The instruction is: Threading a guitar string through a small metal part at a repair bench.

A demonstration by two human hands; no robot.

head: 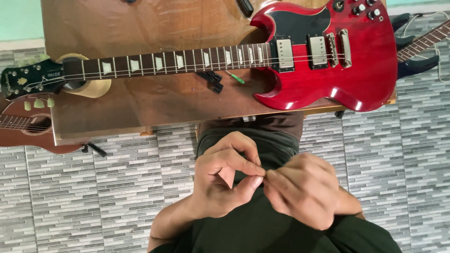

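While red electric guitar (pixel 323 56) lies mostly unstrung on worktop (pixel 140 107), upper frame, left hand (pixel 225 178) and right hand (pixel 304 192) meet lower centre, fingers pinched together on something too thin to make out.

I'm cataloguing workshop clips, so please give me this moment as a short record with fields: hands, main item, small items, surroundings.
hands: left hand and right hand meet fingertip to fingertip in front of the dark shirt; whatever they pinch is too small to tell
main item: red electric guitar lying flat on the wooden table, neck resting on a tape roll
small items: black tool and green-handled tool below the neck
surroundings: grey tiled floor; brown guitar beside the table
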